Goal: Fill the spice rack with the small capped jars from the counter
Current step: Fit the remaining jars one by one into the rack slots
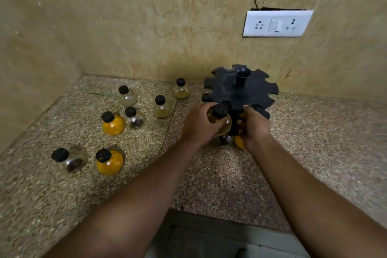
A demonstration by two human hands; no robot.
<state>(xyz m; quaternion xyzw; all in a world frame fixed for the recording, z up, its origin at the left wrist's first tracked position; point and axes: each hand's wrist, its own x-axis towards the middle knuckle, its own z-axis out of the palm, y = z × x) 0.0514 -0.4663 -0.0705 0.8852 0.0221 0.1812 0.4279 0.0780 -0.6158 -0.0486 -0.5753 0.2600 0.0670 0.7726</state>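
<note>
Holding a pale-filled jar (219,120) in left hand (201,124), fingers wrapped round its belly, black cap up, long axis near upright w/ slight tilt. Sitting right at the near rim of the black rack (240,88), cap level w/ a notch on the top disc, so next move likely turning on sliding the neck straight away from the body into that slot. Right hand (254,126) just beside, right of jar, fingers curled on the rack's lower part, probably steadying it; cannot tell exactly what it's gripping. Left hand nearer the loose jars, right nearer the rack. Below the hands, two jars looking already seated on lower tier: a dark one (226,139) and an orange one (238,142), mostly hidden. Loose on counter (209,184), well apart to the left: orange jar (113,124), another orange jar (109,161), several clear/pale ones. Top notches around far side appearing open; wall close behind rack, so little room there. Counter edge near body, plenty of open room betw.
</note>
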